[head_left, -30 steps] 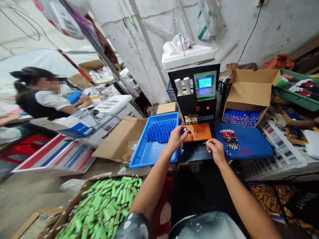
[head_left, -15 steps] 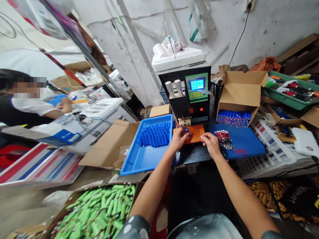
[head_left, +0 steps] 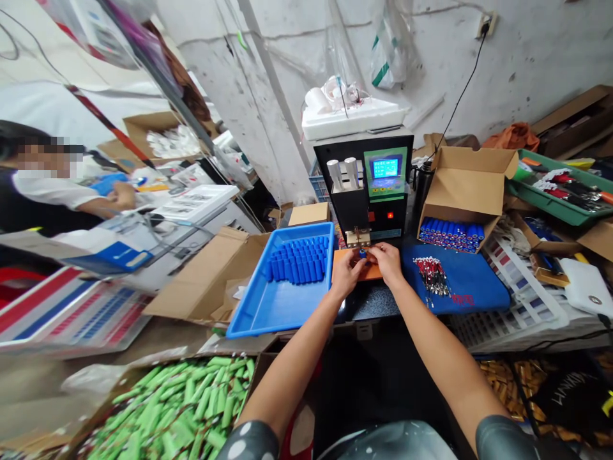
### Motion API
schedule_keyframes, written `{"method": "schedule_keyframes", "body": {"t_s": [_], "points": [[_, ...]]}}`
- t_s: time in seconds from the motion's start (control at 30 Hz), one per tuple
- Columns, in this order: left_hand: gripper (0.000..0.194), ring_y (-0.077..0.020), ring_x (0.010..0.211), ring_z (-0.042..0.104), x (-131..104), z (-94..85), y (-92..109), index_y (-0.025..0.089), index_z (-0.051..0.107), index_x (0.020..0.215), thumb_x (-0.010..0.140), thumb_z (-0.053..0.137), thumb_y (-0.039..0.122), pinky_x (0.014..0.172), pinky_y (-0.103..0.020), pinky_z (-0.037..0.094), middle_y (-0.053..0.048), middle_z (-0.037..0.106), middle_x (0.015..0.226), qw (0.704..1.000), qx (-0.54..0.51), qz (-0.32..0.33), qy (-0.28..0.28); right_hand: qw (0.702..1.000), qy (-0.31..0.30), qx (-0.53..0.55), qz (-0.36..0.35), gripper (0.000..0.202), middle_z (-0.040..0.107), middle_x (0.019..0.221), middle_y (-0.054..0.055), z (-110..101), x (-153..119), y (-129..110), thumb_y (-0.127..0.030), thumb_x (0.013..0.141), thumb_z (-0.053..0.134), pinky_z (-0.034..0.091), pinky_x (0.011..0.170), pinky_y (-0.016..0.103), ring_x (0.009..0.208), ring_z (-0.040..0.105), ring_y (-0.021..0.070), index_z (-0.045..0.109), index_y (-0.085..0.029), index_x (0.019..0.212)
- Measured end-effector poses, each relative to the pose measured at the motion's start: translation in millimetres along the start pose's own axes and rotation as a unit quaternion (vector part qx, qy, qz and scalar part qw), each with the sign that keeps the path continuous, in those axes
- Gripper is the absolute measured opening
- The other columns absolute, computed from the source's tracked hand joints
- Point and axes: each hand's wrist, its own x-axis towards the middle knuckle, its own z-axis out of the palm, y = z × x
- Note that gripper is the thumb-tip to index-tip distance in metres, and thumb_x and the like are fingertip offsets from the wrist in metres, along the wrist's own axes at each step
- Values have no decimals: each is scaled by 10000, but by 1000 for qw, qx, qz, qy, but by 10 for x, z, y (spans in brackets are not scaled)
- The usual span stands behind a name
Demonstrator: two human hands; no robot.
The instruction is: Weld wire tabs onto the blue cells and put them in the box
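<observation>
The left hand [head_left: 345, 275] pinches a blue cell [head_left: 363, 253] between its fingers; the right hand [head_left: 387, 263] meets it, its pinch unclear. A loose grip could let the cell roll or tip under the machine's [head_left: 352, 225] tips. Its long axis seems near upright, one end up, over the orange pad [head_left: 371, 273], inward of the desk's [head_left: 371, 306] front edge.

Black tabletop [head_left: 371, 306], glossy, speckled, bare strip nearer wearer than fingers. Orange board [head_left: 341, 259] flat beneath fingers of left hand [head_left: 345, 275] and right hand [head_left: 389, 263]. Black machine [head_left: 338, 214] upright, just beyond fingertips. Blue tray [head_left: 271, 313] left of fingers. Blue mat [head_left: 479, 278] right.
</observation>
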Motion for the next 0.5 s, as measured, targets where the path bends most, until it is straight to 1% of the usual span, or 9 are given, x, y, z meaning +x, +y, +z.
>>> {"method": "schedule_keyframes", "body": {"t_s": [0.13,0.27,0.5], "points": [[302,-133,701,619,-3,-5,-14,155,640,1099,844,614,315,665,-244,481,-35,687,855,1000,0,6,0,997,-5,-60,-41,167,620,599,-9,11,65,104,-348,641,627,459,581,256,611,582,161,630,-182,621],[306,-132,703,621,-2,-4,-15,153,637,1108,838,622,296,664,-241,482,-31,683,831,1000,0,9,13,990,-6,-127,-69,170,639,608,-2,3,86,147,-347,675,599,457,586,253,646,596,176,651,-189,643],[309,-146,708,638,-4,5,-27,156,638,1116,839,627,293,686,-257,510,-15,657,743,1000,-9,6,20,982,2,-161,-96,186,668,629,15,42,86,150,-339,690,574,447,581,259,637,606,184,673,-184,662]]}}
